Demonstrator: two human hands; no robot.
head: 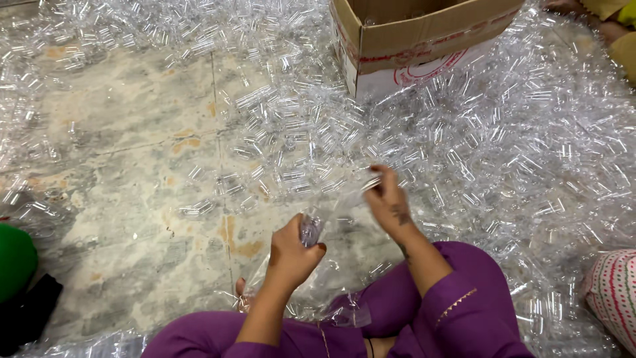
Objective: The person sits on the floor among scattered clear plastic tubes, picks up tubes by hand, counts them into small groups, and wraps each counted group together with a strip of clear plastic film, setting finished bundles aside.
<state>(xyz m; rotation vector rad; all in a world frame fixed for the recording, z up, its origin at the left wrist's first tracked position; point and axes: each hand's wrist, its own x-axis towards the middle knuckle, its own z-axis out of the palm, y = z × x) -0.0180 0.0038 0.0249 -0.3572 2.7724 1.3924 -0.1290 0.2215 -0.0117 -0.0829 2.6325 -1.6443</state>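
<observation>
Right now the left hand (291, 250) is clenched around the gathered neck of a clear plastic bag (331, 212), with what looks like a few small clear vials (310, 229) bunched just inside the grip. Fingers are curled tight, thumb side up.

The right hand (387, 199) is pinching the far edge of the same bag, fingertips closed on the film and pulling it up and away from the left. The film runs taut between the two hands. Whether a vial is also caught in the right fingers, I can't tell: everything is transparent.

Judgement on the step: the bag mouth is being opened or spread between the hands, with the hold split between neck and rim. A next move would need the rim kept stretched by one hand so the other can let go without the film collapsing. The film is thin and slippery, so the grip looks marginal.

Outward: the rest of the bag drapes down over the lap, against the purple sleeves (457, 298) and purple clothing. A dense loose heap of clear vials (503, 152) covers the mottled stone floor (126, 199) ahead and to the right, thinning to scattered pieces on the left. An open cardboard box (424, 40) stands in the heap at the top. A green object (14, 260) sits at the left edge, and a patterned fabric (613, 292) at the right.
</observation>
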